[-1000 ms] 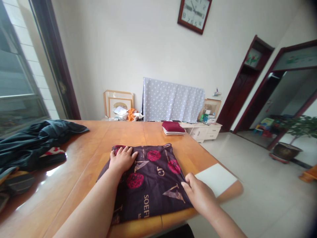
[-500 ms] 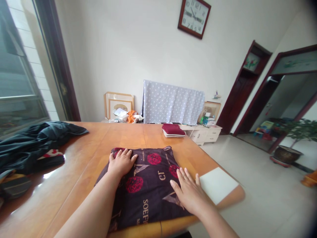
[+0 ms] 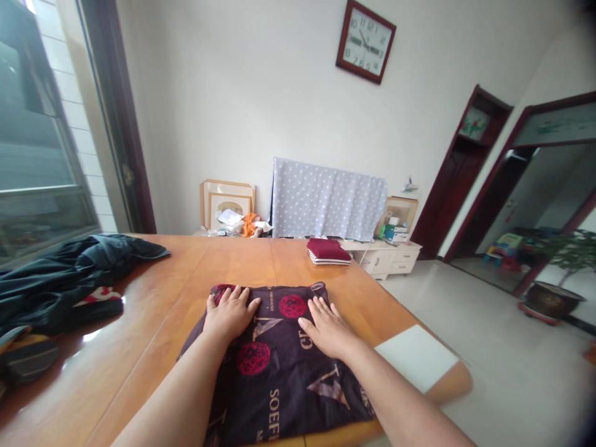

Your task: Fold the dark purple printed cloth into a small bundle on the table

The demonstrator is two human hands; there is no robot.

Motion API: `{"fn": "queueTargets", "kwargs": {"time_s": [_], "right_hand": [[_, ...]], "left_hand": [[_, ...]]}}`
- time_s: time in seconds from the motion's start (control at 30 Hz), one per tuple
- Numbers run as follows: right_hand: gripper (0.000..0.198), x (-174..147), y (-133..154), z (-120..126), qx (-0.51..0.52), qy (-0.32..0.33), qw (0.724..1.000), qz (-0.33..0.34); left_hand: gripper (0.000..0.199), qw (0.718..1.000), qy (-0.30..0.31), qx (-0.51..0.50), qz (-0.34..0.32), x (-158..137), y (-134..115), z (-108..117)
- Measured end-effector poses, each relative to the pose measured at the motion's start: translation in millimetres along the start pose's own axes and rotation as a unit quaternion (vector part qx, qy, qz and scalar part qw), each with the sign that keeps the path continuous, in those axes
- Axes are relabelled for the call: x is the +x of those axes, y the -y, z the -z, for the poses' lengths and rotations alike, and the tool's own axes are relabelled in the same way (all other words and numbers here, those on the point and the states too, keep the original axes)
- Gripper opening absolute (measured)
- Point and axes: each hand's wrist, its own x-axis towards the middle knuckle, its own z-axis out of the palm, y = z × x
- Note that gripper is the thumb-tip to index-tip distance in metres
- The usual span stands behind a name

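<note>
A dark garment [image 3: 288, 369] with red circles and gold lettering lies folded into a rough square at the near end of the wooden table [image 3: 153, 323]. My left hand [image 3: 230, 312] rests flat on its far left part, fingers spread. On the far right part lies my right hand [image 3: 328, 326], palm down with the fingers stretched out. Neither hand grips the cloth. A corner of the cloth is slightly raised just beyond my right fingertips.
A folded maroon stack [image 3: 328, 249] with striped edges sits at the table's far side. Dark clothes [image 3: 88, 270] lie heaped at the left. A white sheet [image 3: 416, 359] lies at the right corner. Beyond stand a white cabinet [image 3: 388, 261] and a potted plant [image 3: 552, 301].
My right hand has slid away from me and a little left, from the garment's right edge to its far right part. The left hand stays in place. The view has tilted slightly.
</note>
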Motion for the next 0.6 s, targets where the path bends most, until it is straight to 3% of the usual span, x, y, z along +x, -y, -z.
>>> {"fn": "queueTargets", "kwargs": {"time_s": [0.13,0.3,0.43,0.5,0.6], "right_hand": [[0.081,19.0,-29.7,0.9,-0.035,0.021,0.998,-0.051],[0.046,40.9,-34.2,14.4,-0.034,-0.132,0.989,-0.052],[0.038,66.4,-29.1,21.8,-0.049,-0.212,0.974,-0.066],[0.039,80.6,-29.3,23.7,-0.065,-0.219,0.967,-0.113],[0.042,98.5,-32.3,24.4,-0.066,-0.171,0.967,-0.175]], "left_hand": [[0.069,1.0,0.001,0.002,0.009,0.1,0.2,-2.4],[0.07,1.0,-0.003,0.002,0.011,0.2,0.0,-3.9],[0.07,1.0,0.003,0.005,0.01,-0.7,-1.0,-1.9],[0.071,1.0,0.003,0.006,0.012,-1.2,-1.8,-0.8],[0.07,1.0,-0.002,0.003,0.018,-1.9,-2.7,-0.5]]}}
